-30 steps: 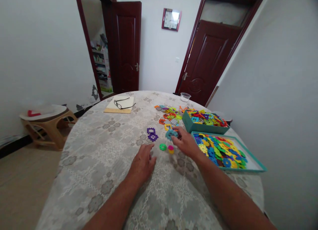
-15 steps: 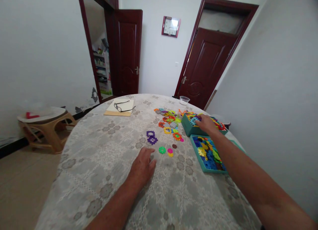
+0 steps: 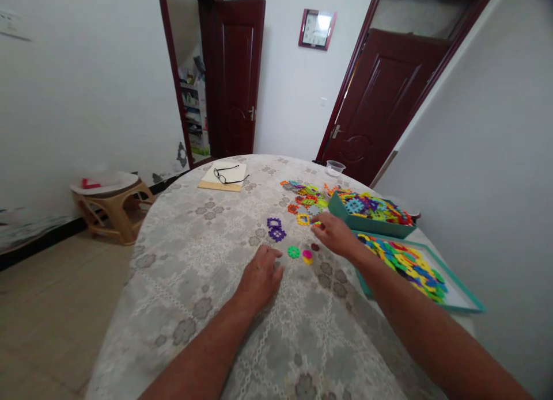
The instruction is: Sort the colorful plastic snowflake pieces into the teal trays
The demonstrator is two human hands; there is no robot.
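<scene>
My left hand [image 3: 261, 276] lies flat and open on the round table [image 3: 203, 273], its fingertips just short of a green toothed disc [image 3: 294, 252]. A pink and yellow disc [image 3: 307, 255] and a small dark piece [image 3: 315, 247] lie beside that disc. My right hand [image 3: 334, 234] hovers low over the cloth, with its fingers drawn together at the near edge of the loose colourful pieces [image 3: 306, 197]. What the fingers pinch is too small to name. Two purple pieces [image 3: 274, 228] lie to the left of that hand.
A teal box [image 3: 365, 220] heaped with colourful pieces stands at the right. A teal tray [image 3: 458, 299] with more pieces lies nearer the table's edge. Glasses [image 3: 227, 174] rest on a notebook [image 3: 216, 185] at the back. A clear cup [image 3: 335, 167] and a stool [image 3: 110, 201] are further off.
My right hand went from the loose pieces to the teal box and has come back beside the pieces. The teal piece it held is gone from it. My left hand stayed put.
</scene>
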